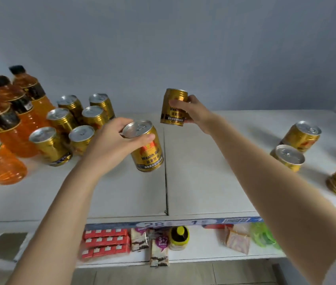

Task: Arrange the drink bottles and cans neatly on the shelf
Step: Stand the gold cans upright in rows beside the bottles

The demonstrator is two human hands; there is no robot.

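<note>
My left hand (109,145) grips a gold "Wealth Bull" can (147,153) by its top, tilted, just above the white shelf (204,171) near the middle seam. My right hand (193,112) holds a second gold can (173,109) by its side, raised above the shelf further back. Several gold cans (76,124) stand upright in two rows to the left. Orange drink bottles (8,124) with black caps stand in rows at the far left. Three loose gold cans (300,138) sit scattered at the right, one at the edge of view.
A grey wall backs the shelf. The front edge carries a price strip (163,223). On the lower shelf lie red boxes (105,243), snack packets (158,251), a yellow-topped jar (179,237) and green bags (263,237).
</note>
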